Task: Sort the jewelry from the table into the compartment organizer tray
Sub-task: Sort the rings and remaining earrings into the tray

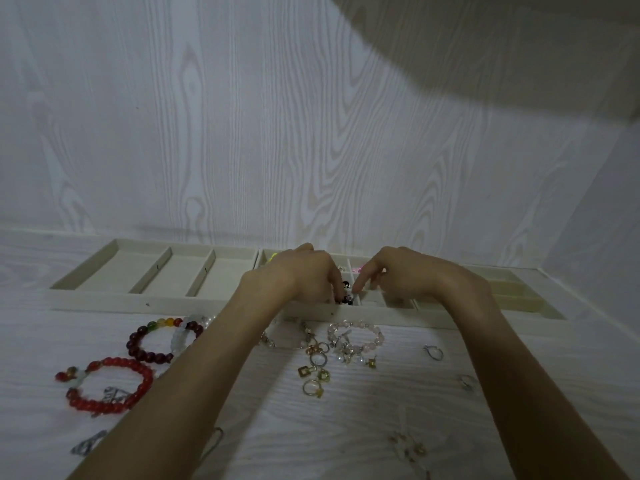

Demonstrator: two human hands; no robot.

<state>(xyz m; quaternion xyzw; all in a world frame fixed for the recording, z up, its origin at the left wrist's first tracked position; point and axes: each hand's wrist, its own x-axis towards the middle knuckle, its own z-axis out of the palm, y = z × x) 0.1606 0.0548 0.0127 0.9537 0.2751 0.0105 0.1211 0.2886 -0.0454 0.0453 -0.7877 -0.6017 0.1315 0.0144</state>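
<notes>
A cream compartment organizer tray (104, 303) runs along the wall. Both my hands reach over its middle. My left hand (298, 271) pinches a dark beaded piece (345, 296) down in a small front compartment. My right hand (412, 271) hovers beside it, its index finger pointing down at the same spot. On the table in front lie a red bead bracelet (114, 382), a dark red and multicolour bracelet (152, 341), a pale pink crystal bracelet (360, 336) and a cluster of gold rings and charms (315, 368).
Three long empty compartments (166, 271) fill the tray's left part. Pink (356, 270) and yellow (273, 256) items lie in back compartments. Silver rings (434, 351) lie at right, a silver charm (86, 445) at lower left. The white woodgrain wall stands right behind the tray.
</notes>
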